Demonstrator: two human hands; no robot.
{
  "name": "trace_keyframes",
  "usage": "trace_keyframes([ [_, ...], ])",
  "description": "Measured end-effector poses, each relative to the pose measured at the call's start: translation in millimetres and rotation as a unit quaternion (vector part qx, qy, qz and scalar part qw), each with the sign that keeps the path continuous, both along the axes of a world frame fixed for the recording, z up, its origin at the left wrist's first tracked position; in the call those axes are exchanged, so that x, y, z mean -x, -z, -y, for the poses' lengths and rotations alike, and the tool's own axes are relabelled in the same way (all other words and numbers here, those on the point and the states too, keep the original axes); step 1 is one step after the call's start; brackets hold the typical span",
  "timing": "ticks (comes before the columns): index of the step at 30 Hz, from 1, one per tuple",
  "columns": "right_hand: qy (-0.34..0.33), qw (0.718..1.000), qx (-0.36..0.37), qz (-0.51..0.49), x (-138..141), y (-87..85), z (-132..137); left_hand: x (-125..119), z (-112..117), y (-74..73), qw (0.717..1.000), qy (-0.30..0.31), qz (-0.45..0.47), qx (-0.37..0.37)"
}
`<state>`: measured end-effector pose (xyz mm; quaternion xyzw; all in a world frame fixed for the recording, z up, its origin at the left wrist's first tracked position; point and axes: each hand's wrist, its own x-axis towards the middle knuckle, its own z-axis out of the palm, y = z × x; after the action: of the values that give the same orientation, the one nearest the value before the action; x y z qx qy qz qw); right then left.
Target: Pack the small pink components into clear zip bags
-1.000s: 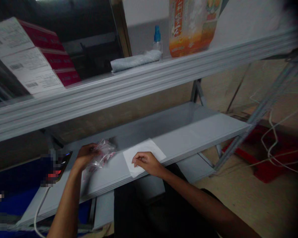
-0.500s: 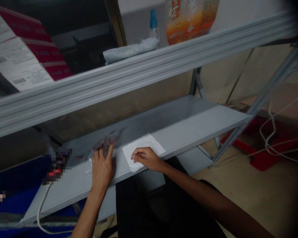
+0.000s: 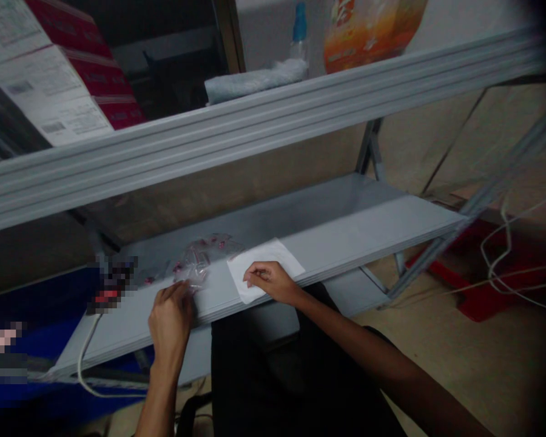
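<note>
On the lower shelf lie several clear plastic bags (image 3: 195,267) with small pinkish-red pieces in them. At their near edge is my left hand (image 3: 170,309), its fingers curled together; the fingertips are hidden, so whether it pinches a bag is unclear. A white sheet (image 3: 279,258), perhaps paper or a flat pouch, lies to the right of the bags by the shelf's front edge. My right hand (image 3: 270,282) rests over this sheet with thumb and fingers bent into a pinch. Anything small between those fingers cannot be made out.
Above runs a grey ribbed shelf edge (image 3: 173,126) carrying a rolled clear plastic bundle (image 3: 255,82), a blue-topped spray bottle (image 3: 299,33) and an orange package (image 3: 368,36). Boxes (image 3: 68,85) are stacked at upper left. A white cable (image 3: 82,358) hangs below a blurred-out object (image 3: 113,285).
My left hand has drawn back toward me and its spread fingers have curled in, uncovering the plastic bags. My right hand stays on the white sheet. The view has shifted slightly.
</note>
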<state>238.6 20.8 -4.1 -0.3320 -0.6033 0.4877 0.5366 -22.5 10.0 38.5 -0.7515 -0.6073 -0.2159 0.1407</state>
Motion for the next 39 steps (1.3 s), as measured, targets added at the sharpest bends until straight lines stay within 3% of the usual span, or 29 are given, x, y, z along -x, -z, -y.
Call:
trace_keyframes([
  [6, 0.003, 1.0, -0.006, -0.003, -1.9, 0.5, 2.9, -13.1, -4.3, -26.0, 0.975, -0.017, 0.177, -0.13],
  [9, 0.023, 0.999, -0.022, -0.018, -4.9, -6.4, 6.6, -31.7, 0.9, -33.6, 0.944, 0.086, 0.307, -0.082],
  [11, 0.028, 0.999, -0.034, -0.026, -7.4, -12.3, 8.8, -47.5, 5.2, -31.5, 0.897, 0.147, 0.417, 0.013],
  [15, 0.022, 0.999, -0.024, -0.034, -12.9, -21.4, 10.0, -74.8, 7.5, -17.4, 0.739, 0.219, 0.608, 0.19],
  [16, 0.019, 0.999, -0.013, -0.033, -14.0, -22.5, 9.7, -79.1, 6.7, -13.7, 0.711, 0.227, 0.631, 0.212],
  [18, 0.014, 1.0, 0.009, -0.023, -15.5, -23.8, 8.9, -84.8, 4.4, -7.2, 0.682, 0.226, 0.654, 0.237],
  [21, -0.014, 0.999, 0.052, 0.004, -15.5, -23.8, 8.7, -88.0, 1.1, 0.8, 0.691, 0.207, 0.647, 0.248],
  [24, -0.045, 0.994, 0.08, 0.051, -15.7, -22.0, 8.0, -87.9, -1.4, 7.6, 0.726, 0.202, 0.611, 0.242],
  [27, -0.002, 0.997, 0.065, 0.052, -21.6, -19.9, 3.9, -85.5, -1.8, 12.2, 0.801, 0.207, 0.529, 0.187],
  [29, 0.05, 0.997, 0.059, 0.02, -29.9, -19.3, -0.8, -83.7, -0.3, 14.5, 0.868, 0.227, 0.42, 0.14],
  [31, 0.102, 0.993, 0.066, -0.011, -40.4, -19.5, -5.9, -83.3, 1.0, 17.7, 0.91, 0.265, 0.294, 0.121],
  [34, 0.147, 0.987, 0.067, -0.025, -55.6, -20.7, -10.9, -86.5, -0.5, 25.0, 0.924, 0.304, 0.204, 0.108],
  [37, 0.149, 0.988, 0.042, 0.014, -63.5, -25.2, -7.9, -90.7, -4.5, 26.9, 0.929, 0.274, 0.243, 0.053],
  [39, 0.121, 0.989, 0.015, 0.078, -62.6, -31.6, -0.5, -91.6, -4.7, 20.6, 0.923, 0.229, 0.308, 0.028],
])
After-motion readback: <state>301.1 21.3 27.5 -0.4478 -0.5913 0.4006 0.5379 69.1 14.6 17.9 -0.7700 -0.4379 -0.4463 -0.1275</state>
